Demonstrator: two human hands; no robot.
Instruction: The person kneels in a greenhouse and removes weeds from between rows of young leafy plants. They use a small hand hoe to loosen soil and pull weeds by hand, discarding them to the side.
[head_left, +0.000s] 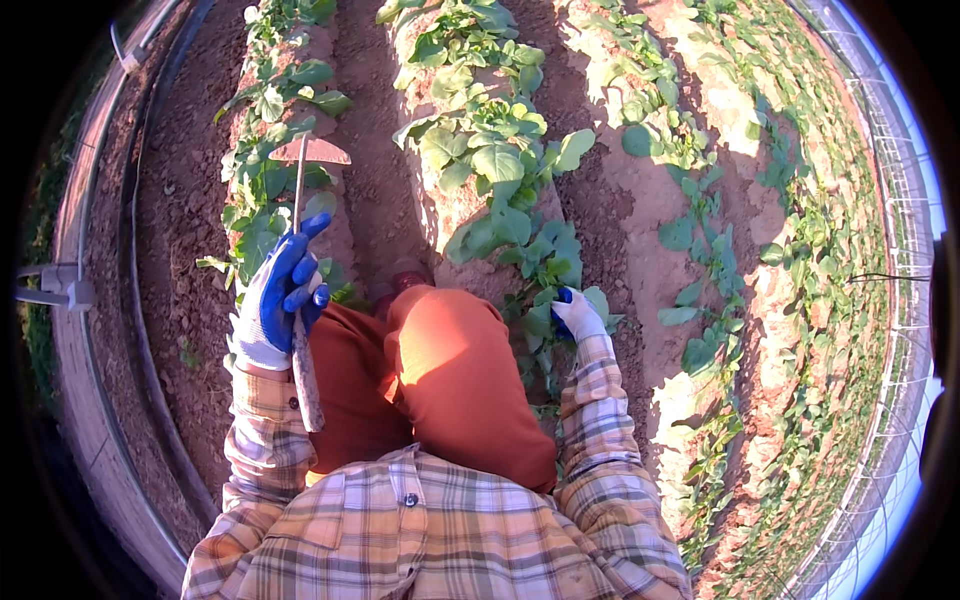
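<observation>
My left hand (281, 292), in a white glove with blue coating, is closed round the handle of a small hand hoe (310, 151). The hoe stands up from the fist, its crescent-shaped metal blade above the plants of the left row. To the right of my knees, my right hand (576, 313), in the same kind of glove, reaches into the leafy green plants (551, 251) of the middle row. Leaves hide its fingertips, so whether it grips a leaf or stem cannot be told.
Raised soil beds with leafy plants (705, 337) run away from me, with bare furrows (375, 150) between them. A dark hose or pipe (142, 300) and a pale border with metal tubing (82, 255) lie at the left. A curved frame structure stands at the far right.
</observation>
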